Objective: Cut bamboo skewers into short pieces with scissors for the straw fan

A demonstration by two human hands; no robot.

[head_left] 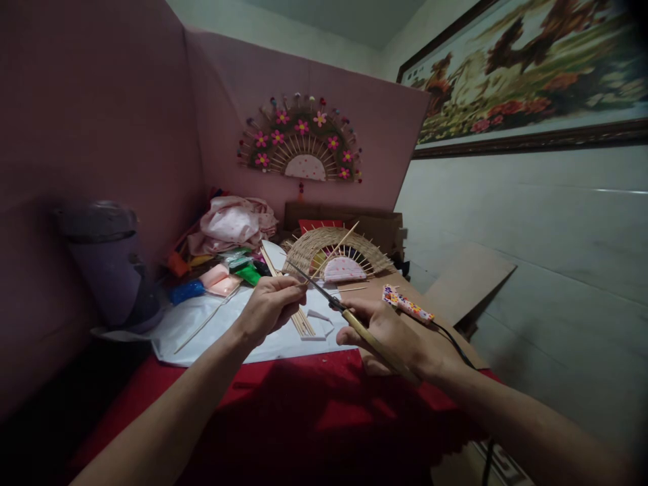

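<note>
My left hand (273,305) is closed in a pinch on a thin wooden stick (338,247), which slants up and to the right across a woven fan. In my right hand (387,331) are scissors (372,343) with brass-coloured handles. Their dark blades point up and left, close to the fingertips of my left hand and the lower end of the stick. Whether the blades touch the stick, I cannot tell. Behind both hands stands the half-round woven fan (377,251) with stick ribs and a dotted pale centre piece (345,269).
A flowered hot-glue gun (408,304) lies on cardboard (364,294) at right, its cord trailing off. Several sticks (302,325) rest on white cloth (202,344). Coloured clay packets (220,280), bundled fabric (235,219) and a purple container (119,270) occupy the left. A decorated fan (304,138) hangs behind.
</note>
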